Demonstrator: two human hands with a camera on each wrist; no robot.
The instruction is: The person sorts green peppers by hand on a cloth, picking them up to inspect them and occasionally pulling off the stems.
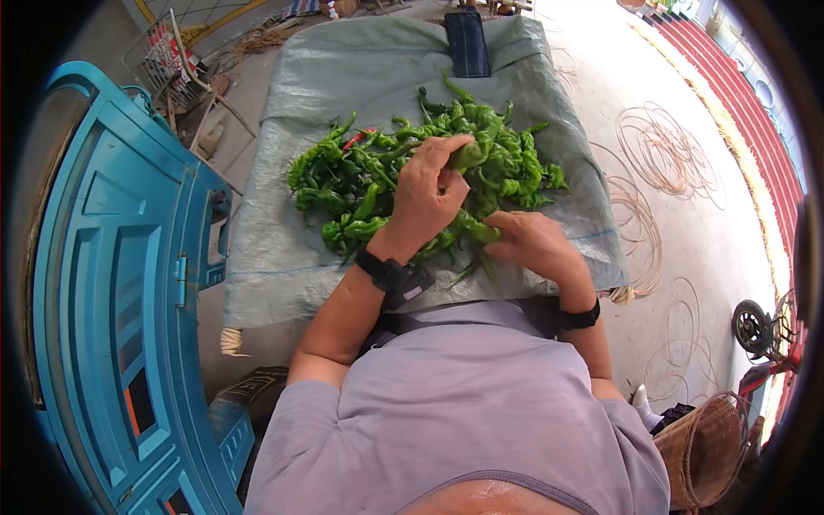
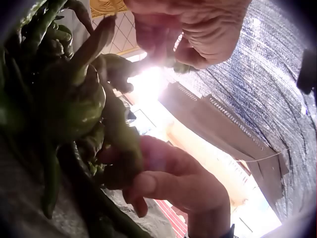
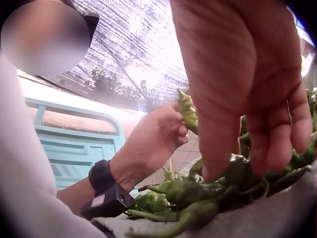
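Green peppers (image 1: pixel 343 176) lie in a broad heap on a grey-green woven sheet (image 1: pixel 283 296), with one red pepper (image 1: pixel 356 139) among them. Above the heap, the left hand (image 1: pixel 427 199) pinches a green pepper (image 1: pixel 468 157) between thumb and fingers; the right wrist view shows this pepper (image 3: pixel 188 113) upright in the left hand (image 3: pixel 151 141). At the heap's near right edge is the right hand (image 1: pixel 542 246). Its thumb and fingers close round another green pepper (image 2: pixel 121 148) in the left wrist view, where the right hand (image 2: pixel 181 173) is low.
A dark blue cloth item (image 1: pixel 467 45) lies at the sheet's far edge. On the left stands a blue metal door or panel (image 1: pixel 120 283), with a wire basket (image 1: pixel 167 69) behind it. Coiled strips (image 1: pixel 665 154) lie on the floor at right, and a woven basket (image 1: pixel 704 446) stands lower right.
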